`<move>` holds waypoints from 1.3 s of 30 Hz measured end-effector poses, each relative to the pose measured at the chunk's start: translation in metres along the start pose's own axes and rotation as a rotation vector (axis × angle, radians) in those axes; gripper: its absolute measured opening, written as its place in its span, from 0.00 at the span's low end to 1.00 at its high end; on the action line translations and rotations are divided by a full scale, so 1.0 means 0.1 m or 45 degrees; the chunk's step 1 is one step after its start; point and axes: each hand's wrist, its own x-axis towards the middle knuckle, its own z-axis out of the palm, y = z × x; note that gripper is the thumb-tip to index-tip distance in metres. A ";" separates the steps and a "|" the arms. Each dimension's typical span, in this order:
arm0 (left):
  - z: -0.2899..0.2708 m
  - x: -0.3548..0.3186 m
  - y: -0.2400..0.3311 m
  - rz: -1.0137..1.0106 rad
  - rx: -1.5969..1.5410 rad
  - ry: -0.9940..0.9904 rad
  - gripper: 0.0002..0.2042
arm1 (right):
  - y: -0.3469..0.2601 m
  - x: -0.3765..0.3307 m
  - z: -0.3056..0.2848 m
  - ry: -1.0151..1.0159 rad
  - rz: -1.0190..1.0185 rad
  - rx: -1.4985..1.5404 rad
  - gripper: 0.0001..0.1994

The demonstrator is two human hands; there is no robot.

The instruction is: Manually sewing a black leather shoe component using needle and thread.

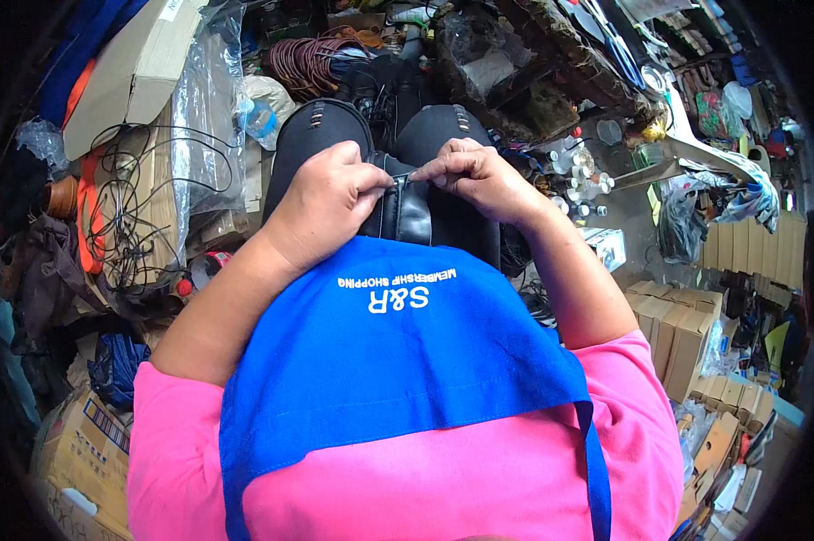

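Observation:
A black leather piece (413,216) with pale stitching along its seams lies in my lap, between my black-clad knees. At its upper left edge, my left hand (335,191) is closed, thumb and forefinger pinching the leather. My right hand (481,178) is closed too, its fingertips pinched together at the same edge, just right of the left fingertips. A thin pale line, perhaps thread, runs between the two pinches. What the right fingertips hold is too small to make out. The leather's lower end goes out of sight behind my blue apron (407,352).
Coiled reddish-brown cord (303,65) lies ahead beyond my knees. Black wires (146,194) tangle over cardboard at left. Several small bottles (580,180) stand on the right near a metal stand (695,149). Cardboard boxes (673,334) are stacked at lower right.

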 end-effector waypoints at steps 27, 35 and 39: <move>-0.02 0.11 -0.23 -0.135 -0.122 -0.238 0.11 | 0.05 0.05 -0.03 -0.016 0.022 0.239 0.14; -0.03 -0.10 -0.21 -0.247 -0.221 -0.084 0.10 | 0.01 -0.04 0.05 0.179 0.187 0.559 0.09; 0.04 -0.11 -0.22 -0.371 -0.354 -0.052 0.09 | -0.05 0.00 0.07 0.133 0.282 0.610 0.09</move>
